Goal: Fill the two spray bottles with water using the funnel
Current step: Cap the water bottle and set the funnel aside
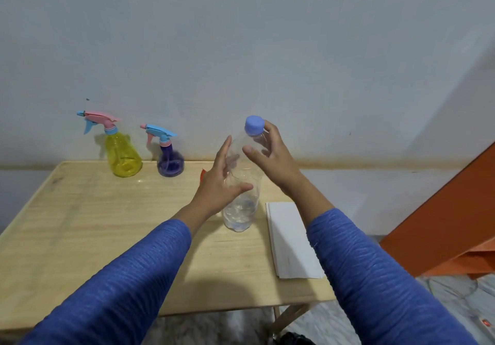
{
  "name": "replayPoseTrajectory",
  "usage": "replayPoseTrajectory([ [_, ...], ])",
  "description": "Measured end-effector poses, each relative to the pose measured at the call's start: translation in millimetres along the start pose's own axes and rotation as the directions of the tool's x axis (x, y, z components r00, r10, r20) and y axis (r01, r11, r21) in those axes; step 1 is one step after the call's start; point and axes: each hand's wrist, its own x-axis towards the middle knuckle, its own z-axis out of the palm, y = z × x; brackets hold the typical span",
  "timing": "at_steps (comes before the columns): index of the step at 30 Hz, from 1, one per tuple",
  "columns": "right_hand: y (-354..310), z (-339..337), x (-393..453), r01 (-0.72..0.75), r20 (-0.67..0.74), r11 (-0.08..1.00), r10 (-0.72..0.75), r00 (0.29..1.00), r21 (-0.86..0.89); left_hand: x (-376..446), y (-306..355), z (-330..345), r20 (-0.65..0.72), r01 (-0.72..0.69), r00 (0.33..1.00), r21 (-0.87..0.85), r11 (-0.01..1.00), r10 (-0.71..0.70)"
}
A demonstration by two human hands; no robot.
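Gripping clear plastic water bottle (242, 184), cap on: right hand (270, 157) fingers at neck, left hand (219, 181) around body. Yellow spray bottle (123, 154) and purple spray bottle (170, 162) sitting capped on counter (93, 224); filling not begun.

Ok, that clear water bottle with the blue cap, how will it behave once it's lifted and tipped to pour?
The bottle looks thin-walled and clear, so it will probably flex or crumple under a firm squeeze. Water shows only near its base, so it is likely light and bottom-heavy. Being tall and narrow, it may tip if nudged near the cap, where the right hand sits.
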Motion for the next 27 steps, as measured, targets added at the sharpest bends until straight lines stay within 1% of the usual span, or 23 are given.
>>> replayPoseTrajectory([
  [2, 16.9, 8.9, -9.9, 0.027, -0.059, 0.999, -0.024, 0.998, 0.041, -1.7, -8.5, -0.7, 0.010, 0.020, 1.000, -0.052, 0.998, -0.019],
  [4, 31.6, 20.2, -17.9, 0.050, -0.151, 0.998, -0.043, 0.988, 0.045, -0.9, -12.2, 0.0, 0.024, 0.033, 0.999, -0.052, 0.998, -0.032],
  [6, 43.3, 31.5, -21.0, 0.070, -0.236, 0.997, -0.071, 0.969, -0.013, 0.2, -15.5, 0.8, 0.038, 0.045, 0.998, -0.034, 0.998, -0.043],
  [8, 51.2, 40.0, -21.7, 0.060, -0.289, 0.997, -0.074, 0.955, -0.057, 0.4, -21.2, 0.8, 0.063, 0.047, 0.997, -0.026, 0.999, -0.045],
  [11, 60.8, 45.6, -19.9, 0.063, -0.336, 0.993, -0.094, 0.937, -0.103, 1.5, -32.6, -1.1, 0.129, 0.028, 0.991, -0.014, 1.000, -0.026],
  [15, 62.0, 46.7, -16.9, 0.044, -0.345, 0.988, -0.093, 0.934, -0.146, 6.0, -50.6, -7.6, 0.201, -0.028, 0.980, 0.078, 0.997, 0.012],
  [18, 60.3, 50.9, -15.4, 0.025, -0.403, 0.982, -0.101, 0.910, -0.190, 13.0, -59.1, -17.5, 0.279, -0.055, 0.960, 0.092, 0.994, 0.027],
  [20, 60.2, 57.7, -14.4, 0.008, -0.456, 0.976, -0.110, 0.883, -0.219, 18.8, -68.7, -29.8, 0.340, -0.068, 0.941, 0.180, 0.981, 0.002],
  [22, 60.6, 66.6, -13.5, -0.020, -0.507, 0.971, -0.107, 0.855, -0.239, 26.0, -86.7, -46.8, 0.360, -0.089, 0.933, 0.273, 0.958, -0.016],
  [25, 61.0, 80.0, -13.4, -0.054, -0.575, 0.963, -0.112, 0.811, -0.264, 42.9, -119.5, -69.3, 0.352, -0.215, 0.935, 0.451, 0.866, 0.049],
  [27, 59.5, 87.0, -12.8, -0.078, -0.613, 0.956, -0.117, 0.781, -0.282, 57.8, -134.9, -76.9, 0.398, -0.277, 0.916, 0.520, 0.808, 0.058],
])
